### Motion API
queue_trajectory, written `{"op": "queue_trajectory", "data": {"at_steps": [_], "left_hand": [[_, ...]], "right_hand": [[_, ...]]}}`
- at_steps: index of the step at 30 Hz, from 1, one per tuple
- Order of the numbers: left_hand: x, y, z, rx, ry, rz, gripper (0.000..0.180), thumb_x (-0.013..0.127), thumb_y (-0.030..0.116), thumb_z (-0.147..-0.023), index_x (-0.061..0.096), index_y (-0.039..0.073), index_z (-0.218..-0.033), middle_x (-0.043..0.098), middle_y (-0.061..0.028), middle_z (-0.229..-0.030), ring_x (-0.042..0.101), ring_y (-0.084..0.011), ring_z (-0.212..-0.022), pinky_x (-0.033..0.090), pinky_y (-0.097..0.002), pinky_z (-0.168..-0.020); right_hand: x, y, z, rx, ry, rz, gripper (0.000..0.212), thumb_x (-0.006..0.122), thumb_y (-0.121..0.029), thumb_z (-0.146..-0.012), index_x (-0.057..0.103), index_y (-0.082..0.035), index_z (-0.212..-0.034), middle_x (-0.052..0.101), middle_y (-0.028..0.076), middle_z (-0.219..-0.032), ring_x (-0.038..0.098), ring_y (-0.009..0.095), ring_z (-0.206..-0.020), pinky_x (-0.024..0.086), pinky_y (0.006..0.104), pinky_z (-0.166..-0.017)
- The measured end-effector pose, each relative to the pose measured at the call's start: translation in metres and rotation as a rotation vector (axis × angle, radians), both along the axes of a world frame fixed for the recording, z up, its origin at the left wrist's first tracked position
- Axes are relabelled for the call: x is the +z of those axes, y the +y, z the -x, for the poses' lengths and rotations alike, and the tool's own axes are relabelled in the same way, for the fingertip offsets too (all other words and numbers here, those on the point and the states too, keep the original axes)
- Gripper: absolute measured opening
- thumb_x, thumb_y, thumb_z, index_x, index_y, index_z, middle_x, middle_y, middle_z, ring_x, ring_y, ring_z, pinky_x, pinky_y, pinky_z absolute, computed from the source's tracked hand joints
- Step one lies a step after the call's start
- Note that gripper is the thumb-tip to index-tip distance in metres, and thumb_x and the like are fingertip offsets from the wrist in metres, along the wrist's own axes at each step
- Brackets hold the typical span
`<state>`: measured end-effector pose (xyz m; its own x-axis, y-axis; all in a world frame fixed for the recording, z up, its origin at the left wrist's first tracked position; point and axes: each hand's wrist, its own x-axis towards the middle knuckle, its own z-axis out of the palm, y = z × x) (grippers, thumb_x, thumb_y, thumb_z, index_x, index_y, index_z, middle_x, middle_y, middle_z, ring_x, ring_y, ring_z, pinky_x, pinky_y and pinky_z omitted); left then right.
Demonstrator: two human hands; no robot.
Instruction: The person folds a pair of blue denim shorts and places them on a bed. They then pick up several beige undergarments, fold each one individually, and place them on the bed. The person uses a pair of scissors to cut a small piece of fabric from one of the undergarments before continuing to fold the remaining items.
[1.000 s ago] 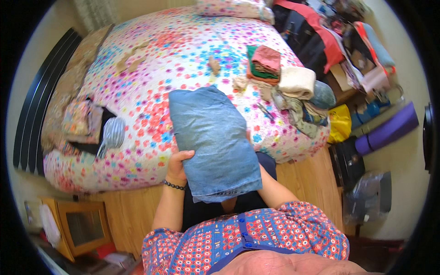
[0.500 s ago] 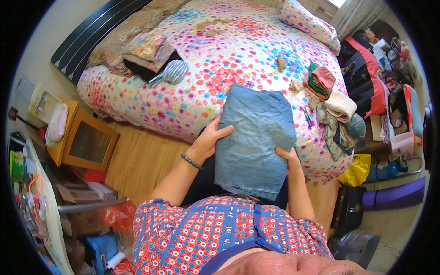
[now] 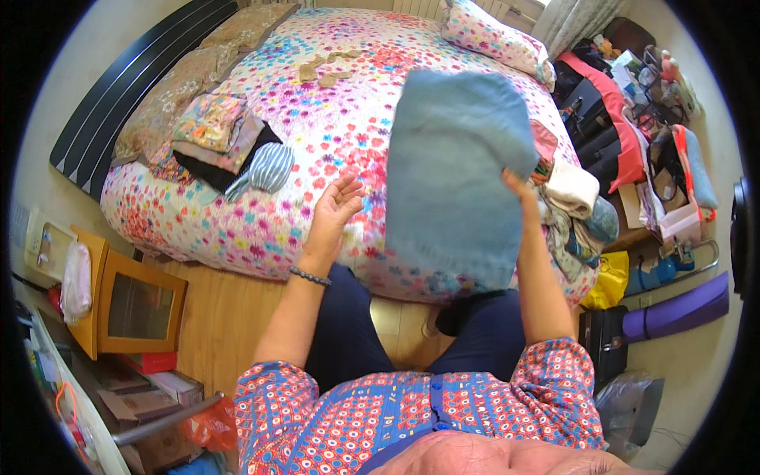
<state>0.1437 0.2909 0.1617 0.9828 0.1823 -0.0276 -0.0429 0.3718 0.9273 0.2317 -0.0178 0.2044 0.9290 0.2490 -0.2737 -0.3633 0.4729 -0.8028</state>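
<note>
A folded piece of light blue denim clothing [image 3: 455,178], slightly blurred, hangs over the near side of the bed. My right hand [image 3: 522,190] grips it by the right edge, its fingers partly hidden by the cloth. To the left of the denim, and apart from it, my left hand [image 3: 339,204] is open with fingers spread and a dark bead bracelet on the wrist. A striped grey-white item [image 3: 270,168] lies beside a folded stack of clothes [image 3: 210,127] on the left of the bed. More folded and rolled clothes [image 3: 571,190] lie to the right, partly covered by the denim.
A flowered spread covers the bed [image 3: 324,119], with small tan pieces [image 3: 326,70] and a bolster [image 3: 499,39] farther back. At the left stands a wooden cabinet [image 3: 142,305]. A yellow bag [image 3: 608,281] and a rolled purple mat [image 3: 677,310] are at the right.
The denim has moved forward and up, from above my lap to over the bed. My left hand has let go of it and opened; my right hand keeps its hold.
</note>
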Motion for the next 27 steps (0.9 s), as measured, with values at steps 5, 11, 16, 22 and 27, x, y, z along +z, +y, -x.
{"op": "queue_trajectory", "data": {"at_steps": [5,11,16,22,27], "left_hand": [[-0.036,0.076,-0.121,0.051,0.083,-0.549,0.040,0.061,0.008,-0.081,0.050,-0.004,-0.118,0.056,-0.0124,-0.115,0.057,-0.0172,-0.099,0.048,-0.0283,-0.085],[-0.089,0.149,-0.276,0.259,-0.086,-1.392,0.048,0.067,0.015,-0.071,0.054,0.000,-0.115,0.056,-0.0190,-0.111,0.048,-0.0320,-0.111,0.039,-0.0400,-0.096],[-0.121,0.199,-0.355,0.387,-0.031,-1.613,0.059,0.070,0.028,-0.071,0.051,0.014,-0.124,0.038,-0.0283,-0.131,0.037,-0.0408,-0.122,0.030,-0.0432,-0.104],[-0.135,0.243,-0.424,0.361,0.085,-1.962,0.062,0.063,0.057,-0.072,0.053,0.030,-0.126,0.020,-0.0287,-0.144,0.013,-0.0408,-0.136,0.011,-0.0499,-0.110],[-0.157,0.302,-0.451,0.260,0.211,-1.601,0.055,0.063,0.047,-0.079,0.055,0.017,-0.125,0.049,-0.0190,-0.129,0.046,-0.0274,-0.119,0.034,-0.0384,-0.098]], "right_hand": [[-0.011,0.026,-0.182,-0.315,-0.133,-0.294,0.045,0.062,-0.028,-0.085,0.050,-0.004,-0.120,0.058,0.012,-0.115,0.057,0.029,-0.101,0.044,0.0419,-0.091],[-0.166,0.047,-0.328,-0.317,0.047,-0.335,0.049,0.062,-0.028,-0.086,0.045,0.002,-0.122,0.057,0.014,-0.113,0.057,0.028,-0.101,0.047,0.0431,-0.087],[-0.250,0.070,-0.308,-0.349,-0.678,0.760,0.047,0.066,-0.023,-0.082,0.050,0.006,-0.116,0.055,0.018,-0.115,0.057,0.026,-0.101,0.045,0.0342,-0.087],[-0.219,0.077,-0.267,-0.276,-1.061,1.517,0.032,0.060,-0.009,-0.078,0.057,0.002,-0.108,0.054,0.023,-0.113,0.052,0.040,-0.101,0.042,0.0428,-0.088],[-0.218,0.082,-0.267,-0.271,-1.077,1.303,0.022,0.053,0.005,-0.078,0.060,0.003,-0.099,0.058,0.022,-0.105,0.055,0.038,-0.098,0.045,0.0413,-0.085]]}}
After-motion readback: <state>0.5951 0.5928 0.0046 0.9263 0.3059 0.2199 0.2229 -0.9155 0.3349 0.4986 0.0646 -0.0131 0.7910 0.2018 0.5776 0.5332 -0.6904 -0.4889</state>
